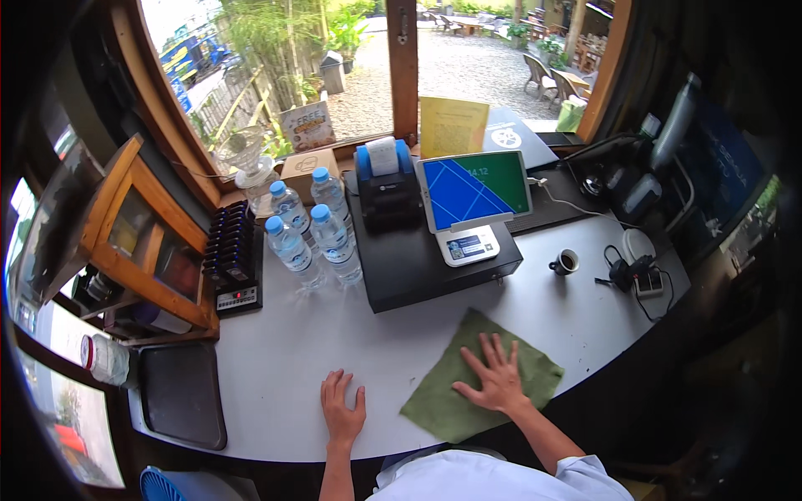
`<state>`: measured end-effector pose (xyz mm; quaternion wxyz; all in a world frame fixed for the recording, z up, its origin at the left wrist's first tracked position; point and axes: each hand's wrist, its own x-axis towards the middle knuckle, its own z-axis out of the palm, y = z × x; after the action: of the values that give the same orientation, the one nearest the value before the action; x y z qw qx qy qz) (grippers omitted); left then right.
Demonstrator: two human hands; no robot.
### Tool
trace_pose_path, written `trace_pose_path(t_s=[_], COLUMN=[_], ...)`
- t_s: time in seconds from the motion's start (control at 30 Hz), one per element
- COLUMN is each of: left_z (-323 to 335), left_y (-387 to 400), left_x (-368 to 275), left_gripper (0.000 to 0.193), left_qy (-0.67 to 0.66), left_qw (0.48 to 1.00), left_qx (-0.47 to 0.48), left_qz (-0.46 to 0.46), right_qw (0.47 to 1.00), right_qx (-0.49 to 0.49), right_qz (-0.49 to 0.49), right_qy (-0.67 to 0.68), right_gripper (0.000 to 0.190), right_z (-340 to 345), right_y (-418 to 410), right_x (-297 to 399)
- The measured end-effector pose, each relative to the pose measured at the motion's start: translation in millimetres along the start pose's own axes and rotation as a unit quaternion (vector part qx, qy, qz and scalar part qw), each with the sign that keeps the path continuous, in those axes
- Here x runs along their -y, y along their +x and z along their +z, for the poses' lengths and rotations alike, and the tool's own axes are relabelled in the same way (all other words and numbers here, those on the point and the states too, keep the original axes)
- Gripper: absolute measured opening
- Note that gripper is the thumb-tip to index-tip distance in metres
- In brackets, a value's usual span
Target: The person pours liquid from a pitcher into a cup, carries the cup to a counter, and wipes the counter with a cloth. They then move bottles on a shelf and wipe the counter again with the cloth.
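Note:
My right hand (pixel 496 381) lies flat with fingers spread on a green cloth (pixel 442 391). The cloth is spread on the white countertop (pixel 276 376), and its lower edge reaches the counter's front edge. To the left of the cloth, my left hand (pixel 343 408) rests on the bare counter, thumb apart and fingers loosely bent, holding nothing. A few small dark specks mark the surface around the cloth. Beyond it stands a black cash drawer (pixel 432 275) carrying a tablet on a stand (pixel 476 188) and a receipt printer (pixel 388 194).
Several water bottles (pixel 335 244) stand left of the drawer, beside a rack of black pagers (pixel 232 250). A dark tray (pixel 182 394) lies at far left, below a wooden cabinet (pixel 150 238). A small cup with dark liquid (pixel 564 262) and a power strip with cables (pixel 649 283) sit at right.

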<state>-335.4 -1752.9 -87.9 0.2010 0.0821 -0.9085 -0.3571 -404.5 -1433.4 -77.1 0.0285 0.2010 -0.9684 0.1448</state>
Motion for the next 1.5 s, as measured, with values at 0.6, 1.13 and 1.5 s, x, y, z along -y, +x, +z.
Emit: trace_pose_path(t_s=[0.6, 1.13, 1.5], left_z=[2, -39, -82], left_y=[-42, -61, -18], left_x=[-1, 23, -25], left_gripper=[0.013, 0.017, 0.043], left_qy=[-0.010, -0.242, -0.253], left_qw=[0.966, 0.952, 0.919], left_qx=[-0.243, -0.138, 0.094], left_qz=[-0.092, -0.124, 0.289], right_qw=[0.993, 0.970, 0.969], right_qx=[-0.036, 0.008, 0.007], right_qz=[-0.094, -0.240, -0.236], right_qy=[0.064, 0.041, 0.069], right_gripper=[0.077, 0.065, 0.063], right_z=[48, 89, 127], right_y=[73, 68, 171], right_x=[88, 194, 304])
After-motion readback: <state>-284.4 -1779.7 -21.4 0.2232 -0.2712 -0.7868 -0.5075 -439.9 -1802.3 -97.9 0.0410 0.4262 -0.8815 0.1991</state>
